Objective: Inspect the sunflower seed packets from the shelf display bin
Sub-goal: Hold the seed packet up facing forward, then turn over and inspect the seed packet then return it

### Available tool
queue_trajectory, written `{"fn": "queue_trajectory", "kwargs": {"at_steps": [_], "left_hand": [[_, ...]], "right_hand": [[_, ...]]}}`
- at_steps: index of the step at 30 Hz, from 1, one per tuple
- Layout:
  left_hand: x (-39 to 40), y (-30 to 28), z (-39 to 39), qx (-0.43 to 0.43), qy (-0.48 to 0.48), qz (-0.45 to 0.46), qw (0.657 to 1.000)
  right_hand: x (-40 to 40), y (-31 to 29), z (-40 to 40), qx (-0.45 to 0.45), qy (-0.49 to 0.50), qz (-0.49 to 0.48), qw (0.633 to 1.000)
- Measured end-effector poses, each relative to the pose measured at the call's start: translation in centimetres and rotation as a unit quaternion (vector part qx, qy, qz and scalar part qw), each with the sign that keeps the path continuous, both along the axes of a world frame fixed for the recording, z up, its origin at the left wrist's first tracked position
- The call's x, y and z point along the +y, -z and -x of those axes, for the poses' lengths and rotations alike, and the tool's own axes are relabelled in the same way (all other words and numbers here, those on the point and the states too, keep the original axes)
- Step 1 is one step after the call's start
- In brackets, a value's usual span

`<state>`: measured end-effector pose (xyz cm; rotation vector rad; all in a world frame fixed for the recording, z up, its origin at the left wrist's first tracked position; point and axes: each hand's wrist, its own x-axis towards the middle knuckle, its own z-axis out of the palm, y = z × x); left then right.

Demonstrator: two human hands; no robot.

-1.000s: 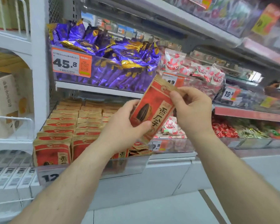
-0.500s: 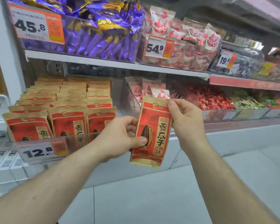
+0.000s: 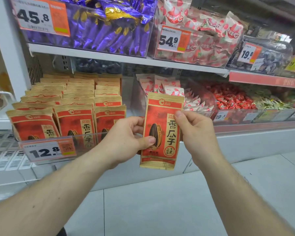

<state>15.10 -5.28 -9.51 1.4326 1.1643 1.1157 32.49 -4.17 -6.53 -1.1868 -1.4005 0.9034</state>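
Observation:
I hold one red and tan sunflower seed packet [image 3: 162,132] upright in front of the shelf, its printed face towards me. My left hand [image 3: 126,140] pinches its left edge, thumb on the seed picture. My right hand [image 3: 194,133] pinches its right edge near the top. To the left, a clear display bin [image 3: 85,138] on the lower shelf holds several rows of the same packets [image 3: 73,106] standing upright, with a 12.8 price tag [image 3: 48,150] on its front.
The shelf above carries bins of purple wrapped sweets [image 3: 109,31] and white-red packets [image 3: 203,40]. On the lower shelf, right of the seed bin, stand bins of white-red packets [image 3: 162,86] and red candies [image 3: 232,97]. Pale floor tiles [image 3: 152,210] lie below.
The packet went from tilted and raised to upright and lower in front of me. My view dropped and drew closer to the lower shelf; both hands kept their hold.

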Motion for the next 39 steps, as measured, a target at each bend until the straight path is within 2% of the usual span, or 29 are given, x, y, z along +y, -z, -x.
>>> {"fn": "queue_trajectory", "kwargs": {"at_steps": [9, 16, 21, 26, 31, 35, 39], "left_hand": [[0.2, -0.3, 0.1, -0.031, -0.005, -0.003, 0.999], [0.6, 0.0, -0.8, -0.080, -0.017, 0.003, 0.997], [1.0, -0.2, -0.5, -0.108, -0.045, 0.010, 0.993], [1.4, -0.3, -0.1, -0.143, -0.054, 0.014, 0.988], [1.4, -0.3, 0.1, -0.176, -0.048, 0.030, 0.983], [1.7, 0.2, -0.1, -0.175, -0.081, 0.027, 0.981], [1.6, 0.4, -0.6, -0.173, -0.070, -0.001, 0.983]], "right_hand": [[-0.4, 0.6, -0.2, -0.014, -0.027, 0.009, 0.999], [-0.5, 0.8, -1.4, -0.093, -0.027, 0.003, 0.995], [-0.5, 1.1, -1.6, -0.113, -0.052, 0.015, 0.992], [-0.5, 1.5, -1.9, -0.140, -0.096, 0.035, 0.985], [-1.1, 1.2, -1.4, -0.081, -0.152, 0.008, 0.985], [-1.7, 1.1, -0.5, -0.066, -0.211, -0.008, 0.975], [-2.2, 1.5, 0.0, -0.136, -0.222, -0.007, 0.965]]}}
